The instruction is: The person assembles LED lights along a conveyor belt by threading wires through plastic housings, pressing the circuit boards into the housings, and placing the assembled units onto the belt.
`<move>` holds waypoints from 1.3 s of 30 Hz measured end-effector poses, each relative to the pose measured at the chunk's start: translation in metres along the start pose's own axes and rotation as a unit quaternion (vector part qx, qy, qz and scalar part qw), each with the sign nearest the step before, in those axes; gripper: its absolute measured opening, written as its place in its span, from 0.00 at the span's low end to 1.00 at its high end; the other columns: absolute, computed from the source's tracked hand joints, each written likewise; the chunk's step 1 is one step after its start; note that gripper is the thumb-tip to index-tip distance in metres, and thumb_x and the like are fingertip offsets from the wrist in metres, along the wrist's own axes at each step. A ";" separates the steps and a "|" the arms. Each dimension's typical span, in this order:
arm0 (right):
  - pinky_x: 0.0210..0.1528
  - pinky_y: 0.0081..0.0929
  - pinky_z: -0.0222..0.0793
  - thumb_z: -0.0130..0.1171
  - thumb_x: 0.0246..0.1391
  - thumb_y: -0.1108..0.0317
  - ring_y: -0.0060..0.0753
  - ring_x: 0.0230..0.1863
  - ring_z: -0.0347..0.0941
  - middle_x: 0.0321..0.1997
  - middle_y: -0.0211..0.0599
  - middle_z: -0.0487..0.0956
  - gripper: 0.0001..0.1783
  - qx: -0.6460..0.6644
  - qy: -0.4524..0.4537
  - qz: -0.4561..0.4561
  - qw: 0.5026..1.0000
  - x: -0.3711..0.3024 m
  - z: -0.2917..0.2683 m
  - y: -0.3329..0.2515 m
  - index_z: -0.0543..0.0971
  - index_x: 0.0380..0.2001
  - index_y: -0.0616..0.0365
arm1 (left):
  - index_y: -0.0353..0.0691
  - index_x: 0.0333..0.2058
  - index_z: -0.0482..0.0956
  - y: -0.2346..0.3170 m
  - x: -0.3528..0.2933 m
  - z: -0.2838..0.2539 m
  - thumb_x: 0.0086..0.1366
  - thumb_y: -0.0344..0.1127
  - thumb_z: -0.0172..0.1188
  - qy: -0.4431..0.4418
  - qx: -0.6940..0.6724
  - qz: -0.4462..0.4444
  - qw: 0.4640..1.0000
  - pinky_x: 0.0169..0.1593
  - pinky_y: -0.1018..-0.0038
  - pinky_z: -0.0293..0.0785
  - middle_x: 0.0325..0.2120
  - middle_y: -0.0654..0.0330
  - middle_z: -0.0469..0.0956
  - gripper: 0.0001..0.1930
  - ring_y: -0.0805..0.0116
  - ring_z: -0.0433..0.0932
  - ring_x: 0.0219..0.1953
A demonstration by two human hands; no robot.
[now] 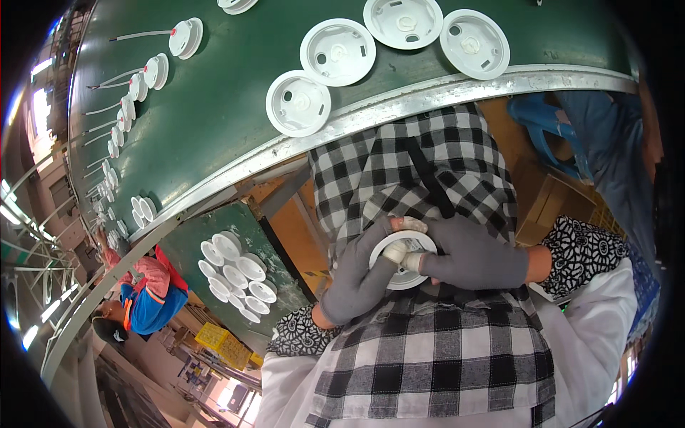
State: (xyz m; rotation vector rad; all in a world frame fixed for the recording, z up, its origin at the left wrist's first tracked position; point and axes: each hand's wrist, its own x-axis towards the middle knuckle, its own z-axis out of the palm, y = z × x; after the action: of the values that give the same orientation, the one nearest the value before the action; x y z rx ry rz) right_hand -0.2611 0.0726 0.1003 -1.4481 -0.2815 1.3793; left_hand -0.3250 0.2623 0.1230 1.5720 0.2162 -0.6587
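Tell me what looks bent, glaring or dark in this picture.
In the head view, the silver table edge bows in a long curve; in that same view, lamps at far left blow out to white, and the corners go black.

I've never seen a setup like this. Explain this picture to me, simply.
There is no robot arm here: you see a person's own left hand and right hand, in grey gloves with whitish wrapping on the thumbs. A wide fisheye camera on the person's head looks down, so straight edges bend near the rim. Both hands hold one white round part in front of the checked apron, thumbs over its middle. On the green work surface beyond lie white dishes and, farther left, round pieces with wires. Another person is at the left.
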 end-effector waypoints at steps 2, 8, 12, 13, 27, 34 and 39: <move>0.33 0.32 0.73 0.55 0.53 0.59 0.37 0.26 0.77 0.24 0.44 0.79 0.18 0.002 0.000 0.005 1.000 -0.001 0.002 -0.003 0.77 0.36 0.65 | 0.34 0.52 0.67 -0.007 -0.002 0.000 0.64 0.31 0.51 -0.027 -0.059 -0.009 0.998 0.50 0.74 0.71 0.43 0.52 0.75 0.18 0.66 0.76 0.45; 0.29 0.27 0.73 0.55 0.52 0.60 0.30 0.21 0.76 0.24 0.41 0.80 0.18 -0.016 0.031 -0.028 0.999 0.008 0.008 0.012 0.77 0.38 0.65 | 0.37 0.59 0.52 -0.023 0.000 -0.007 0.44 0.34 0.77 -0.133 -0.167 -0.035 0.976 0.57 0.69 0.67 0.49 0.56 0.70 0.48 0.68 0.70 0.52; 0.24 0.21 0.71 0.53 0.52 0.59 0.20 0.18 0.75 0.22 0.37 0.79 0.21 0.031 -0.099 0.063 0.993 0.007 -0.011 -0.005 0.76 0.39 0.69 | 0.39 0.60 0.52 -0.034 -0.002 -0.012 0.45 0.34 0.76 -0.152 -0.057 0.058 0.985 0.57 0.69 0.66 0.50 0.55 0.69 0.49 0.67 0.70 0.53; 0.24 0.21 0.71 0.53 0.52 0.59 0.20 0.18 0.75 0.22 0.37 0.79 0.21 0.032 -0.097 0.063 0.993 0.007 -0.012 -0.005 0.76 0.39 0.69 | 0.38 0.61 0.51 -0.039 -0.003 -0.012 0.44 0.34 0.77 -0.138 -0.065 0.044 0.987 0.57 0.70 0.66 0.51 0.55 0.69 0.50 0.67 0.70 0.53; 0.39 0.36 0.73 0.57 0.47 0.58 0.45 0.32 0.78 0.28 0.51 0.79 0.18 -0.056 0.082 -0.034 0.994 0.019 0.004 0.008 0.81 0.36 0.61 | 0.35 0.56 0.56 -0.037 -0.001 0.002 0.42 0.36 0.78 -0.023 -0.049 -0.021 0.998 0.54 0.72 0.70 0.48 0.56 0.70 0.47 0.69 0.71 0.51; 0.39 0.30 0.71 0.57 0.50 0.57 0.39 0.32 0.77 0.32 0.48 0.78 0.27 0.067 0.146 -0.135 0.978 0.011 0.022 0.015 0.72 0.47 0.67 | 0.37 0.56 0.52 -0.039 -0.002 0.010 0.40 0.33 0.79 0.130 0.017 0.094 0.987 0.54 0.71 0.72 0.47 0.55 0.69 0.50 0.67 0.73 0.49; 0.34 0.29 0.69 0.58 0.50 0.58 0.36 0.29 0.75 0.28 0.45 0.77 0.25 0.059 0.164 -0.127 0.977 0.010 0.023 0.014 0.72 0.46 0.67 | 0.36 0.54 0.53 -0.042 -0.005 0.014 0.37 0.38 0.80 0.141 0.037 0.088 0.985 0.52 0.71 0.72 0.48 0.54 0.68 0.50 0.67 0.73 0.49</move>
State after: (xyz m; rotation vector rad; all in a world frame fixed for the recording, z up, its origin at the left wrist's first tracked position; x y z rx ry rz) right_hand -0.2837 0.0855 0.0890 -1.4587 -0.1619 0.9200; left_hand -0.3541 0.2559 0.0904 1.7311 0.2622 -0.3074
